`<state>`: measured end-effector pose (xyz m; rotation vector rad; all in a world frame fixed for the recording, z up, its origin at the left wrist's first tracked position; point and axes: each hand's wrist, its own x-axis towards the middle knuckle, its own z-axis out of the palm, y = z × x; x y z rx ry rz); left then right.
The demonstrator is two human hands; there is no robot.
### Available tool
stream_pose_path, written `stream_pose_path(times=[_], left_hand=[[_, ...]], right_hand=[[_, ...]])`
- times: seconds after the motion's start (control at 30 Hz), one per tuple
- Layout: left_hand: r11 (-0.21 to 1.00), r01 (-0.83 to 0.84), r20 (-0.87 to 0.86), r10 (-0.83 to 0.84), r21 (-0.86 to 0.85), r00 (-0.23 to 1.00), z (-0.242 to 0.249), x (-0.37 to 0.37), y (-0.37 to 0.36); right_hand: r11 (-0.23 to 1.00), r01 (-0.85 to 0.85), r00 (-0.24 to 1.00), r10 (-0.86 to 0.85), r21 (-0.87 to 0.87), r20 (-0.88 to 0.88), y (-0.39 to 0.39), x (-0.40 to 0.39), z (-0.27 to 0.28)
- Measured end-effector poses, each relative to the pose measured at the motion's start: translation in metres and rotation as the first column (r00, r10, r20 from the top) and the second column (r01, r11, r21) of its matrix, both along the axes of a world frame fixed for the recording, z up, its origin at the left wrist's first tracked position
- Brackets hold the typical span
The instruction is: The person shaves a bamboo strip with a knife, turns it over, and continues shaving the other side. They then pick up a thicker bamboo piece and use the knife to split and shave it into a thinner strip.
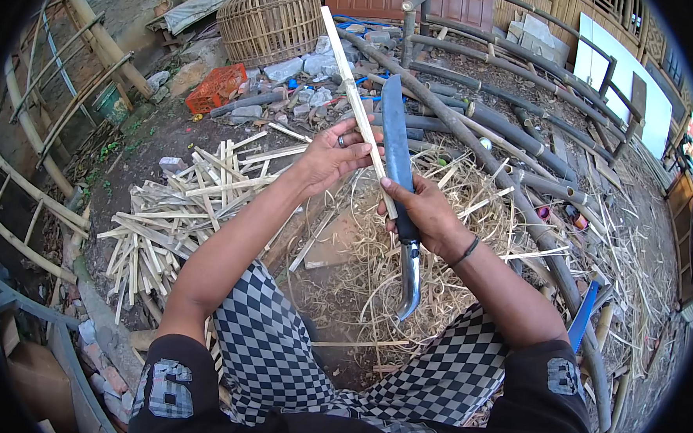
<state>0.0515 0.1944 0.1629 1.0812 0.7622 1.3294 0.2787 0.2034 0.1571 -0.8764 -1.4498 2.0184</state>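
Observation:
A long pale bamboo strip (347, 77) slants across the middle, its far end up towards the woven basket. My left hand (334, 155), with a ring on one finger, holds it around mid-length. Beside the strip stands a machete (396, 129) with a broad dark blade pointing away from me and a curved metal end near my knees. My right hand (423, 213) is wrapped round its black handle, and the thumb rests on the strip's near end. Curly shavings (454, 261) lie on the ground beneath the machete.
Split strips (158, 230) are heaped at the left. A woven bamboo basket (270, 20) and an orange crate (216, 88) stand farther back. Dark poles (515, 131) cross the right side, where a blue saw (583, 315) lies near my right arm.

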Motion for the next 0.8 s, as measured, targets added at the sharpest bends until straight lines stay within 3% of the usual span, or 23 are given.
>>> stream_pose_path(times=[0.53,0.8], left_hand=[[0.999,-0.029,0.028,0.029,-0.018,0.999,0.0047,0.006,-0.0023],[1.0,0.005,0.001,-0.005,0.014,1.0,0.0094,0.0079,-0.0048]], right_hand=[[1.0,-0.027,1.0,0.028,0.01,-0.01,0.0001,-0.0014,-0.0022],[0.998,-0.014,1.0,0.013,-0.065,-0.025,-0.0051,-0.0026,-0.0026]])
